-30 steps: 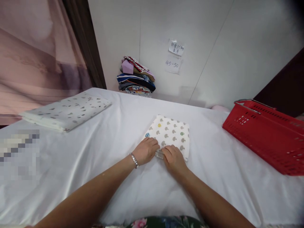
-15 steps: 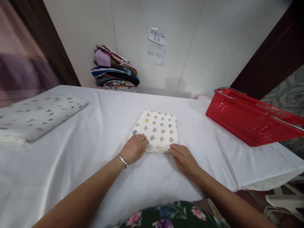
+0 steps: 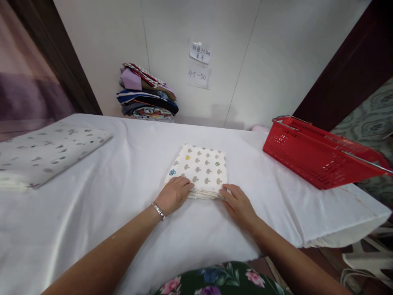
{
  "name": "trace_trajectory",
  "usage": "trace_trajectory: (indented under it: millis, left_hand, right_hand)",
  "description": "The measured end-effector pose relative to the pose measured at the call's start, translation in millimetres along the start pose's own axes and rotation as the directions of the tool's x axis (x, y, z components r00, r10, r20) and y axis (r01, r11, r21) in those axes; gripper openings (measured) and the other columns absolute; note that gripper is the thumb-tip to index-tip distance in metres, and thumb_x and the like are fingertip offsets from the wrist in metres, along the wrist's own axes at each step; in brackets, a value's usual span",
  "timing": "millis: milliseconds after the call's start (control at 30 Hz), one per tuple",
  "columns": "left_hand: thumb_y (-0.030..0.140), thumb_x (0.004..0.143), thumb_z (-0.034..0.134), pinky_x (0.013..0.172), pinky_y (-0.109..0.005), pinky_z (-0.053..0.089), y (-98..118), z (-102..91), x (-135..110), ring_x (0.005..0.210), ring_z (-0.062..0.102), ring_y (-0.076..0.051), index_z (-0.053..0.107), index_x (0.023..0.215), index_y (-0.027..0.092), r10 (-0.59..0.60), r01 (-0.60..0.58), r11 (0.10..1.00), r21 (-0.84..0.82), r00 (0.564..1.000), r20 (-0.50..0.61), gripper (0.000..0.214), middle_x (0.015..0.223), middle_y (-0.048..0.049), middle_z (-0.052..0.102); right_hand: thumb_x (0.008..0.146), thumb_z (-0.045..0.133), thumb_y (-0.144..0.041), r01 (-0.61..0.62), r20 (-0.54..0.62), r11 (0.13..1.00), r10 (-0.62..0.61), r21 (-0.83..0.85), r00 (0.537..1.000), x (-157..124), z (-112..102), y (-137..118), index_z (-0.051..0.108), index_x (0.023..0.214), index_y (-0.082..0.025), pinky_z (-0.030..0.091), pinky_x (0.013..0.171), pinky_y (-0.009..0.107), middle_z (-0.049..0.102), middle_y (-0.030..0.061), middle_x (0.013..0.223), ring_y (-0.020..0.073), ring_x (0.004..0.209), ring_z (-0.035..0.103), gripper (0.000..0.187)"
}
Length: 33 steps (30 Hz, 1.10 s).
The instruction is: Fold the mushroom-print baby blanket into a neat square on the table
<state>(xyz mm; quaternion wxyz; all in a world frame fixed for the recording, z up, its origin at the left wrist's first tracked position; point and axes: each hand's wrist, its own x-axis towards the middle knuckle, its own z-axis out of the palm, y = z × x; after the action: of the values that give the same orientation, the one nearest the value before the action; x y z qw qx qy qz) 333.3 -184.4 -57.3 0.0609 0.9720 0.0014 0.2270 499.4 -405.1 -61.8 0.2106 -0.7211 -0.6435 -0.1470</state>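
A folded white tablecloth [image 3: 202, 168] with grey mushroom shapes and a few coloured ones lies flat in front of me. Its stacked layers show along the near edge. My left hand [image 3: 176, 194] is closed on the near left corner, fingers on top and the thumb side at the layered edge. At the near right corner my right hand [image 3: 238, 204] pinches the layers, with its fingertips on the upper face. Part of each near corner is hidden beneath the fingers.
A larger folded white cloth with dark spots [image 3: 52, 153] lies at the left of the white-covered table [image 3: 138, 164]. A red basket [image 3: 313, 153] stands at the right. Folded fabrics [image 3: 147, 96] are piled by the wall, beneath handwritten paper signs [image 3: 199, 76].
The view has shifted slightly. Both hands stay at the near corners of the tablecloth, with only slight finger movement.
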Motion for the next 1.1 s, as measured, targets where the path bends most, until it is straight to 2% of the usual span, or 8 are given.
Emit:
trace_trajectory:
  millis: [267, 400, 533, 700, 867, 1000, 1067, 1100]
  left_hand:
    - [0.014, 0.083, 0.041, 0.077, -0.033, 0.040, -2.1, 0.3, -0.5, 0.085, 0.051, -0.017, 0.056, 0.091, 0.019, 0.011, -0.011, 1.000, 0.005, 1.000, 0.010, 0.018, 0.088, -0.0043, 0.057]
    - [0.013, 0.082, 0.041, 0.075, -0.032, 0.039, -1.9, 1.3, -0.3, 0.084, 0.050, -0.017, 0.057, 0.089, 0.019, -0.002, 0.002, 1.000, -0.003, 1.000, 0.021, 0.019, 0.087, -0.0044, 0.057]
    - [0.012, 0.082, 0.042, 0.074, -0.032, 0.039, -3.2, 2.3, -0.5, 0.082, 0.050, -0.017, 0.058, 0.090, 0.019, -0.002, 0.002, 1.000, -0.023, 1.000, 0.012, 0.019, 0.086, -0.0040, 0.057]
    - [0.015, 0.083, 0.043, 0.076, -0.032, 0.038, -1.9, 0.8, -4.1, 0.084, 0.050, -0.017, 0.058, 0.093, 0.019, -0.004, 0.005, 0.999, -0.043, 1.000, 0.016, 0.018, 0.087, -0.0042, 0.058]
    - [0.021, 0.082, 0.048, 0.076, -0.030, 0.037, 3.3, -5.4, -5.6, 0.083, 0.051, -0.015, 0.058, 0.090, 0.020, -0.044, 0.045, 0.997, -0.060, 0.999, 0.022, 0.014, 0.085, -0.0029, 0.059]
    - [0.030, 0.084, 0.046, 0.070, -0.027, 0.038, -5.2, -10.6, -7.2, 0.071, 0.049, -0.013, 0.056, 0.067, 0.018, -0.142, 0.140, 0.989, -0.058, 0.989, -0.034, 0.023, 0.070, -0.0018, 0.056]
    - [0.030, 0.085, 0.043, 0.066, -0.026, 0.037, -16.1, -12.8, -9.6, 0.068, 0.049, -0.013, 0.054, 0.062, 0.018, -0.278, 0.275, 0.960, -0.045, 0.956, -0.090, 0.029, 0.066, -0.0017, 0.056]
    - [0.031, 0.085, 0.043, 0.063, -0.025, 0.036, -22.6, -13.8, -11.0, 0.067, 0.050, -0.012, 0.055, 0.061, 0.018, -0.375, 0.371, 0.927, -0.053, 0.919, -0.118, 0.029, 0.066, -0.0016, 0.056]
  right_hand:
    - [0.084, 0.040, -0.009, 0.086, -0.010, 0.996, -0.086, 0.033, 0.996, 12.0, -2.1, 10.9, 0.052, 0.109, -0.019, 0.045, 0.078, 0.034, 0.056, 0.0081, 0.102, 0.0193, 0.093, 0.049, 0.029]
    - [0.085, 0.037, -0.008, 0.048, 0.074, 0.998, -0.052, 0.051, 0.996, 7.5, -1.5, 10.2, 0.052, 0.109, -0.020, 0.045, 0.078, 0.032, 0.056, 0.0071, 0.103, 0.0187, 0.095, 0.050, 0.031]
    - [0.084, 0.042, -0.014, 0.049, 0.079, 0.998, -0.052, 0.045, 0.996, 6.0, -4.3, 4.7, 0.051, 0.112, -0.020, 0.044, 0.082, 0.038, 0.055, 0.0090, 0.107, 0.0212, 0.100, 0.049, 0.030]
    - [0.084, 0.047, -0.021, 0.166, 0.040, 0.985, -0.168, 0.040, 0.985, 25.3, -5.5, -16.4, 0.040, 0.126, -0.015, 0.037, 0.095, 0.047, 0.047, 0.0139, 0.126, 0.0264, 0.121, 0.037, 0.043]
    - [0.086, 0.045, -0.025, 0.246, 0.129, 0.969, -0.242, -0.011, 0.962, 47.1, 19.5, -31.1, 0.031, 0.135, -0.014, 0.033, 0.100, 0.047, 0.036, 0.0117, 0.138, 0.0260, 0.129, 0.026, 0.052]
    - [0.085, 0.045, -0.030, 0.302, 0.204, 0.951, -0.285, -0.058, 0.937, 47.4, 45.7, -29.4, 0.029, 0.137, -0.015, 0.032, 0.100, 0.048, 0.034, 0.0101, 0.139, 0.0261, 0.128, 0.029, 0.056]
    - [0.086, 0.045, -0.031, 0.300, 0.207, 0.951, -0.279, -0.080, 0.938, 44.6, 51.4, -27.7, 0.030, 0.137, -0.015, 0.031, 0.101, 0.048, 0.034, 0.0100, 0.140, 0.0259, 0.128, 0.028, 0.056]
    - [0.086, 0.044, -0.031, 0.303, 0.207, 0.949, -0.281, -0.087, 0.937, 43.5, 52.3, -27.2, 0.030, 0.137, -0.015, 0.031, 0.101, 0.047, 0.034, 0.0098, 0.139, 0.0256, 0.129, 0.028, 0.056]
